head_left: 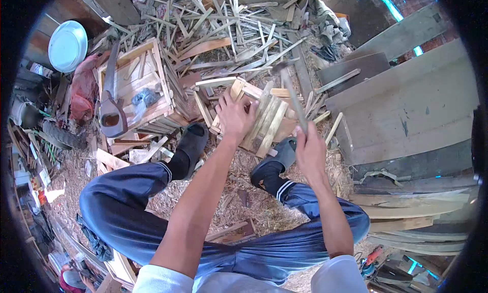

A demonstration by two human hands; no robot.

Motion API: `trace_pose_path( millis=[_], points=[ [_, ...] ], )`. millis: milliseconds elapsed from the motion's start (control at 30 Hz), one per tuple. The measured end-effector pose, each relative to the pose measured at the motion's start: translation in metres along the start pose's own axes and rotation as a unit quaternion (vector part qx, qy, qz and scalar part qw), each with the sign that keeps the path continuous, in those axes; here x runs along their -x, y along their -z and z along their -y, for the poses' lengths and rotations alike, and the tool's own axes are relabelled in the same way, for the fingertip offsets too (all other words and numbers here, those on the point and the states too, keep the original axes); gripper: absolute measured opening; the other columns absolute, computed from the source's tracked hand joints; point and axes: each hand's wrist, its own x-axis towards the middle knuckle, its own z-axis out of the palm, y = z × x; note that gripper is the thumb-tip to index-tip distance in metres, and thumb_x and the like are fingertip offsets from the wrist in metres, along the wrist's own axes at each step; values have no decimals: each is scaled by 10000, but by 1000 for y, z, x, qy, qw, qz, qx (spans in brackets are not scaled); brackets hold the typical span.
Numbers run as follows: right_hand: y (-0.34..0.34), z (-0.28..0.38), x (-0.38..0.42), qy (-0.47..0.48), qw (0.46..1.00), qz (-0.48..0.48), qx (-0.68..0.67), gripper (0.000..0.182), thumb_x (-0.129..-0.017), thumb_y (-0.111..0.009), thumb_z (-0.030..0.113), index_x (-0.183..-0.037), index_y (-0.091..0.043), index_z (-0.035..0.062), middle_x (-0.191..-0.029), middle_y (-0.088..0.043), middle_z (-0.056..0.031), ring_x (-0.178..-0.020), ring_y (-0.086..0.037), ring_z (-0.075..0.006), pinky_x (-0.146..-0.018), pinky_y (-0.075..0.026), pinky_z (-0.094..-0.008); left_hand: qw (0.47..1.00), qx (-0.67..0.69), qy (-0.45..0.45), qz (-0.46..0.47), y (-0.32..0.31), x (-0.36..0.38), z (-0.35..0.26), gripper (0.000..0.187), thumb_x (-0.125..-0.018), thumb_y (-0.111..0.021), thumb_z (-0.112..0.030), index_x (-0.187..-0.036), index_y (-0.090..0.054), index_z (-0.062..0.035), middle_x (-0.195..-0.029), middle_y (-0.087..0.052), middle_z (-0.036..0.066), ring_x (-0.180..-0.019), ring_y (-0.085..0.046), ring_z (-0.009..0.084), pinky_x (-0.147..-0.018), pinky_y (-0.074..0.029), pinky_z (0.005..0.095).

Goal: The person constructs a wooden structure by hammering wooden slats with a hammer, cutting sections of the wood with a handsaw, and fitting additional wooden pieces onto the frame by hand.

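Note:
A small slatted wooden crate lies tilted on the floor between my feet. My left hand rests on its near-left part, fingers curled over a pale wooden slat; whether a nail is pinched there is hidden. My right hand is closed around the handle of a hammer. The hammer is raised over the right side of the crate, its blurred head pointing away from me. Beneath the hammer, several light slats run side by side across the crate.
A larger wooden crate stands left, with a handsaw and a blue plastic bag on it. Loose wood strips pile up behind. Wide boards lean at right. A white basin sits far left. Another person is lower left.

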Motion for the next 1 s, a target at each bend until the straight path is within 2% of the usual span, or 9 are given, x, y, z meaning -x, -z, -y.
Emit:
trace_pose_path(
  millis=[67, 133, 200, 467, 567, 633, 767, 867, 1000],
  points=[
    [2, 4, 8, 19, 987, -77, -142, 237, -973, -525, 215, -1084, -522, 6, -694, -587, -313, -688, -604, -503, -611, -465, -572, 1000, -8, 1, 7, 0, 0, 1, 337, -852, -646, -456, -909, -740, -138, -1389, -420, 244, -1255, -396, 395, -1000, -320, 513],
    [-8, -3, 10, 44, 984, -107, -139, 236, -978, -517, 220, -1083, -520, 9, -703, -586, -309, -687, -599, -500, -605, -452, -574, 1000, -4, -1, 5, 1, 1, 0, 338, -857, -643, -457, -895, -736, -135, -1388, -421, 242, -1255, -395, 398, -1002, -319, 515],
    [-14, -11, 5, 30, 1000, -9, -5, 211, -986, -509, 201, -1051, -505, 0, -725, -584, -313, -701, -584, -518, -595, -422, -578, 1000, 2, -6, -11, 2, 1, -1, 333, -858, -644, -451, -877, -730, -130, -1378, -430, 240, -1241, -403, 398, -999, -322, 515],
    [7, 9, 8, 47, 991, -67, -102, 167, -982, -506, 175, -990, -487, 9, -740, -602, -316, -704, -602, -507, -586, -441, -573, 1000, -1, 3, 7, 1, 0, -1, 321, -849, -652, -437, -904, -730, -130, -1390, -416, 239, -1250, -397, 391, -986, -333, 515],
    [1, 7, 9, 115, 988, -98, -31, 170, -980, -510, 183, -998, -484, 16, -724, -602, -305, -689, -601, -509, -572, -445, -570, 1000, -6, -6, -12, 1, 1, 0, 317, -850, -652, -428, -901, -728, -125, -1393, -410, 241, -1252, -396, 390, -993, -329, 513],
    [-4, 2, 7, 76, 993, -9, 87, 176, -971, -521, 187, -1002, -483, 18, -709, -610, -289, -659, -603, -499, -562, -459, -570, 1000, -10, -2, -15, 1, 1, -1, 347, -857, -640, -444, -891, -747, -116, -1383, -426, 228, -1234, -430, 392, -990, -338, 514],
    [2, 8, 11, 56, 995, -24, 81, 184, -966, -522, 195, -1011, -492, 19, -701, -618, -281, -643, -609, -492, -565, -470, -577, 1000, 3, 8, 13, 3, 2, 0, 316, -858, -637, -420, -910, -735, -125, -1409, -402, 236, -1263, -390, 395, -1010, -313, 514],
    [10, 16, 12, 66, 996, -46, 40, 190, -968, -516, 202, -1016, -496, 20, -706, -622, -287, -656, -619, -486, -573, -474, -580, 1000, -16, -1, -11, 1, 1, 0, 353, -851, -646, -446, -919, -753, -117, -1391, -424, 210, -1227, -433, 389, -988, -339, 515],
    [-5, 6, 9, 61, 994, -12, 87, 190, -974, -509, 213, -989, -489, 25, -712, -620, -293, -671, -622, -485, -577, -467, -581, 1000, -2, 1, -10, 3, 1, -1, 365, -852, -648, -452, -909, -748, -105, -1389, -424, 203, -1228, -427, 386, -1001, -332, 515]
  ],
)
